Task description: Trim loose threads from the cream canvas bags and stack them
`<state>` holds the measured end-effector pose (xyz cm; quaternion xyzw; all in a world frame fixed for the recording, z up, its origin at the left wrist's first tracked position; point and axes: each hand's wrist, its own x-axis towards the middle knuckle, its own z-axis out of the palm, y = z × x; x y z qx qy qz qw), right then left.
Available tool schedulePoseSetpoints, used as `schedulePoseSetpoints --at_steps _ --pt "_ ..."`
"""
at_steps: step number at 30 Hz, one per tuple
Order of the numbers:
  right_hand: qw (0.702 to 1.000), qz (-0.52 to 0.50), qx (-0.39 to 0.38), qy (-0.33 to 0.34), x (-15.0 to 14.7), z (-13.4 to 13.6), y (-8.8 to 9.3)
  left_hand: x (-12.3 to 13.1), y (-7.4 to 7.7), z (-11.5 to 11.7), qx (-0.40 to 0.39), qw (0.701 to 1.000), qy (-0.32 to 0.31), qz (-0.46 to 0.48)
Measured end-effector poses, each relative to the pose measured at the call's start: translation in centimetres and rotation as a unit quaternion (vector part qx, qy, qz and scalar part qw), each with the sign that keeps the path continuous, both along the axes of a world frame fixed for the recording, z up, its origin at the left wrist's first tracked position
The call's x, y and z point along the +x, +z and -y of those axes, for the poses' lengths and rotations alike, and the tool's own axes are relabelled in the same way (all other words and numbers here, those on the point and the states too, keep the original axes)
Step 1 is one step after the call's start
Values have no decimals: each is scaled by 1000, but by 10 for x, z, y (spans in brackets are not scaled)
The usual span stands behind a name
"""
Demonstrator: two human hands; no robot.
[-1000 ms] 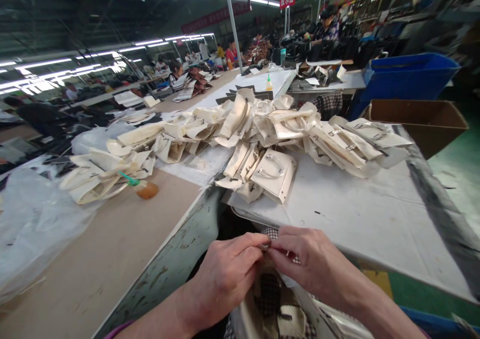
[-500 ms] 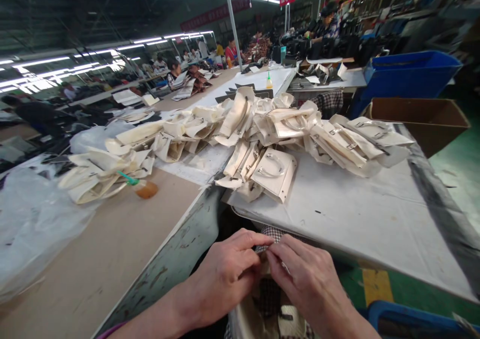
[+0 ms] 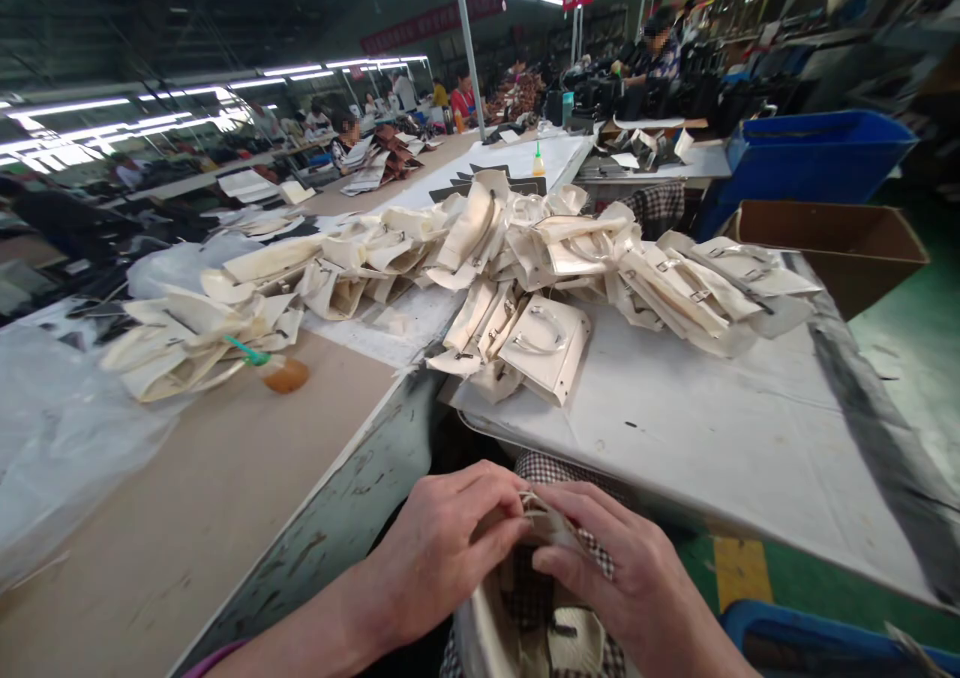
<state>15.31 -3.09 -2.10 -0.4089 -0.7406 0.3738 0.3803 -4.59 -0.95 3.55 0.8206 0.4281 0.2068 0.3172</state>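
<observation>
A cream-coloured handbag (image 3: 484, 626) rests on my lap, over checked cloth, partly hidden by my hands. My left hand (image 3: 461, 533) pinches the bag's upper edge between thumb and fingers. Against the same edge, from the other side, my right hand (image 3: 607, 548) grips with its fingers bent over the rim and its thumb below. A thin strip of the bag's edge shows between the fingertips. Past my hands, a finished-looking cream handbag (image 3: 546, 348) with a clear handle sits at the front of a pile of similar cream bags (image 3: 465, 243).
A glue bottle (image 3: 281, 373) with a green nozzle lies on the brown tabletop at left, near clear plastic sheeting (image 3: 52, 458). A white-covered table (image 3: 712, 428) extends right. Beyond stand a blue bin (image 3: 817, 158) and a cardboard box (image 3: 832, 243). Several people work farther back.
My fingertips have moved slightly apart along the bag's edge, so more of the rim shows. My right thumb has dropped lower. The view has shifted a little.
</observation>
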Motion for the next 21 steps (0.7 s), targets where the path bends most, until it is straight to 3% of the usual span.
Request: schedulePoseSetpoints --at_steps 13,21 --pt "997 -10 34 -66 -3 4 -10 6 1 -8 43 997 -10 -64" --pt "997 -3 47 -59 -3 1 -7 5 6 -9 -35 996 24 -77"
